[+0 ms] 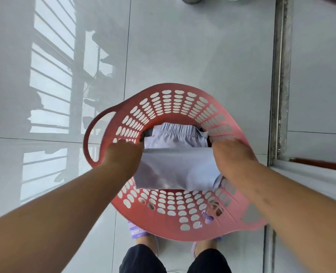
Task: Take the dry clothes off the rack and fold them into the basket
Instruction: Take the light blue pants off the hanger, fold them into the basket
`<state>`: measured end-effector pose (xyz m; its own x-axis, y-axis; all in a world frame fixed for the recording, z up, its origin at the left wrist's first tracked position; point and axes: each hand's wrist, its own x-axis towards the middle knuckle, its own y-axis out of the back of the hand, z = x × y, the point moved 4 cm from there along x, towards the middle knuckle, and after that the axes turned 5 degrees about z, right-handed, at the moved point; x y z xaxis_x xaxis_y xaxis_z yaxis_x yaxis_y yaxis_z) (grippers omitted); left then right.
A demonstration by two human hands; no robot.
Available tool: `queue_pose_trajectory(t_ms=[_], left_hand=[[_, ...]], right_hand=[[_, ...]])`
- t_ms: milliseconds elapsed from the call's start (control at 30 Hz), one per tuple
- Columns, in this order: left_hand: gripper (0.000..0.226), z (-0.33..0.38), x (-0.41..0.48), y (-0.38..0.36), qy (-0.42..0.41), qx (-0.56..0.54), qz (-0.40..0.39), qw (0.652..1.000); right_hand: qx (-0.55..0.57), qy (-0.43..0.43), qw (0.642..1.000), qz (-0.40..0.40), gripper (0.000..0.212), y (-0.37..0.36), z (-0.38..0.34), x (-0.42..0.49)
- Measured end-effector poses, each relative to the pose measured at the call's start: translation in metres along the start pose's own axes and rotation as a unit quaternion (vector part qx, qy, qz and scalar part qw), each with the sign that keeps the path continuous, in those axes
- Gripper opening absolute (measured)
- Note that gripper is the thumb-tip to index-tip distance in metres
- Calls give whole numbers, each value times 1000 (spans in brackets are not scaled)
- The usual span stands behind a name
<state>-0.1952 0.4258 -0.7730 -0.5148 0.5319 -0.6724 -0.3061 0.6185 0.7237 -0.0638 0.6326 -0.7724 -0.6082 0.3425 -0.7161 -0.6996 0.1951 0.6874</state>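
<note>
Shorts point(177, 166), folded, hang between left hand point(123, 154) and right hand point(233, 156), both grasping them inside the basket point(171, 87).

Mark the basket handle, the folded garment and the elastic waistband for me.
basket handle point(86, 138), head view, outer left curve of the loop.
folded garment point(175, 168), head view, middle of the top fold.
elastic waistband point(175, 127), head view, middle of the gathered band.
</note>
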Motion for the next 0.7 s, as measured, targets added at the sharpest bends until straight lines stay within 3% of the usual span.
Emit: queue_pose_trajectory(t_ms=[200,333,700], left_hand=[[32,2,71,-6,18,0,49,999],[32,12,100,-15,7,40,57,998],[38,26,136,-51,14,156,38,987]], right_hand=[[-68,13,998,-3,49,-13,-13,59],[-106,36,994,12,45,-21,-23,86],[-36,-30,999,19,56,-53,-32,120]])
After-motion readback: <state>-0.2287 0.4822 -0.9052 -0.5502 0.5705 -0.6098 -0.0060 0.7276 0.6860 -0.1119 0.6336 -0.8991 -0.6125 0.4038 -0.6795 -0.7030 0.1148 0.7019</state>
